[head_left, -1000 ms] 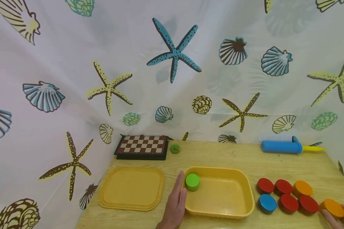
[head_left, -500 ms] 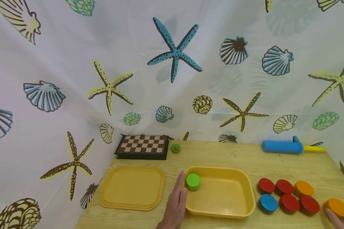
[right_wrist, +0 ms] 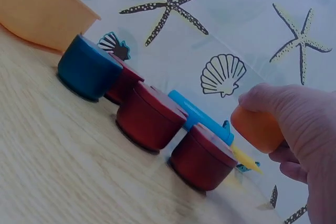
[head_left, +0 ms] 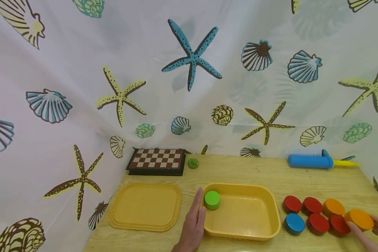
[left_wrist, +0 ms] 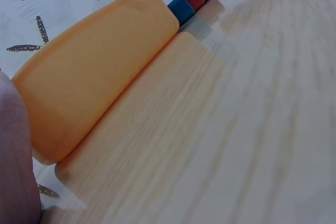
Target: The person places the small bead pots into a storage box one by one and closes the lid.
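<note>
My right hand (head_left: 373,232) grips an orange round tub (head_left: 359,219) between thumb and fingers. In the right wrist view the orange tub (right_wrist: 258,128) is raised clear of the table, close to the nearest red tub (right_wrist: 203,157). My left hand (head_left: 192,222) lies with straight fingers along the left wall of a yellow plastic box (head_left: 239,236). Inside that box, at its left end, sits a green round tub (head_left: 212,200). Right of the box stand a blue tub (head_left: 294,224), several red tubs (head_left: 317,224) and a second orange tub (head_left: 333,207), in two rows.
A flat yellow lid (head_left: 145,207) lies left of my left hand. Toward the back are a chequered board box (head_left: 155,160), a small green figure (head_left: 193,163) and a blue pump (head_left: 310,161) with a yellow nozzle. A shell-patterned cloth (head_left: 208,94) hangs behind the table.
My right hand has lifted the orange tub off the table and moved it left and away from me, toward the red tubs. My left hand stays in place at the box.
</note>
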Motion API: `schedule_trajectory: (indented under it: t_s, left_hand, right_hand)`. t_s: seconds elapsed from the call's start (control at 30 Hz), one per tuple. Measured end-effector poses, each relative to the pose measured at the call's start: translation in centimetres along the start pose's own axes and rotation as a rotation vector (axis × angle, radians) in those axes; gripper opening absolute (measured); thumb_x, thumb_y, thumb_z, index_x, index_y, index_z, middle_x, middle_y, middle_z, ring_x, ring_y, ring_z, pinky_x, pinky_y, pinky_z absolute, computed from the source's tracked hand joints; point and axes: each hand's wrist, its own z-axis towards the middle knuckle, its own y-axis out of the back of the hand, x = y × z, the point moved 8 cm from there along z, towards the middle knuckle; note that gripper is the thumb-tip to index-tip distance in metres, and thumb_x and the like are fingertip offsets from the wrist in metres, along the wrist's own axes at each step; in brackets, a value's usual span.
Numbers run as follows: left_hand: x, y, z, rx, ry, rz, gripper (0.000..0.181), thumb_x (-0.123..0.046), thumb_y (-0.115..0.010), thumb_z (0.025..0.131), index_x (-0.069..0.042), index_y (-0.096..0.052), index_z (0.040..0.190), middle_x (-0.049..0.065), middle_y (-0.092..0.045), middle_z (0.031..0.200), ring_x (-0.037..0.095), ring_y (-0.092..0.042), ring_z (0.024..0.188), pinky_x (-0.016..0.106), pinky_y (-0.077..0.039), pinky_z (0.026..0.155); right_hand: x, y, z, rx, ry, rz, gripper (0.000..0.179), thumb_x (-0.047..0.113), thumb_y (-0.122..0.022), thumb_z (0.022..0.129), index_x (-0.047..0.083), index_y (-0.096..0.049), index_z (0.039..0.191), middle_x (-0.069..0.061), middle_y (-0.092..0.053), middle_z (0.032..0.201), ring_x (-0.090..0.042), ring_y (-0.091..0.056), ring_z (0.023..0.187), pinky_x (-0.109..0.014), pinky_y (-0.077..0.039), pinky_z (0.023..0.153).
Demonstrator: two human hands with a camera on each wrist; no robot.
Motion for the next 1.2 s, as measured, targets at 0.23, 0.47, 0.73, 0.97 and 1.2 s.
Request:
schedule_trajectory:
  t_s: [0.23,0.47,0.73,0.97,1.2]
  left_hand:
    - [0.0,0.0,0.0,0.001,-0.003,0.009,0.055,-0.026,-0.034,0.116,-0.017,-0.019,0.169,0.003,-0.02,0.174,0.017,-0.018,0.159,0.016,-0.01,0.124]
    - [0.0,0.1,-0.1,0.008,0.012,0.012,0.055,-0.026,-0.034,0.116,-0.018,-0.019,0.169,-0.001,-0.019,0.174,0.015,-0.017,0.159,0.019,-0.011,0.125]
    - [-0.1,0.0,0.0,0.011,0.002,0.007,0.055,-0.026,-0.034,0.116,-0.017,-0.019,0.169,0.002,-0.02,0.174,0.015,-0.017,0.159,0.017,-0.01,0.124]
    - [-0.1,0.0,0.0,0.014,-0.01,0.016,0.055,-0.024,-0.034,0.116,-0.016,-0.018,0.169,0.006,-0.02,0.174,0.016,-0.017,0.159,0.021,-0.011,0.126]
    - [0.1,0.0,0.0,0.02,-0.009,0.008,0.056,-0.024,-0.034,0.116,-0.016,-0.017,0.169,0.006,-0.018,0.174,0.017,-0.017,0.159,0.017,-0.01,0.124]
  right_hand:
    - [8.5,-0.5,-3.5,0.123,-0.157,-0.086,0.074,0.032,-0.078,0.095,-0.009,-0.048,0.149,-0.035,-0.052,0.144,-0.024,-0.062,0.108,-0.046,-0.049,0.107]
    - [12.1,-2.3,-4.4,0.201,-0.015,-0.066,0.067,0.027,-0.082,0.093,-0.006,-0.054,0.144,-0.032,-0.06,0.137,-0.047,-0.058,0.116,-0.046,-0.051,0.107]
    - [16.5,-4.2,-6.0,0.238,0.256,0.023,0.062,0.025,-0.094,0.08,0.0,-0.067,0.129,-0.021,-0.074,0.113,0.018,-0.053,0.08,0.002,-0.045,0.071]
    - [19.6,-6.6,-7.5,0.325,0.383,0.091,0.058,0.021,-0.095,0.078,0.005,-0.069,0.128,-0.013,-0.076,0.11,0.015,-0.057,0.086,-0.004,-0.05,0.073]
    - [22.3,-9.9,-9.6,0.484,0.456,0.146,0.056,0.023,-0.094,0.08,0.009,-0.069,0.128,-0.005,-0.076,0.112,0.002,-0.067,0.09,-0.017,-0.059,0.076]
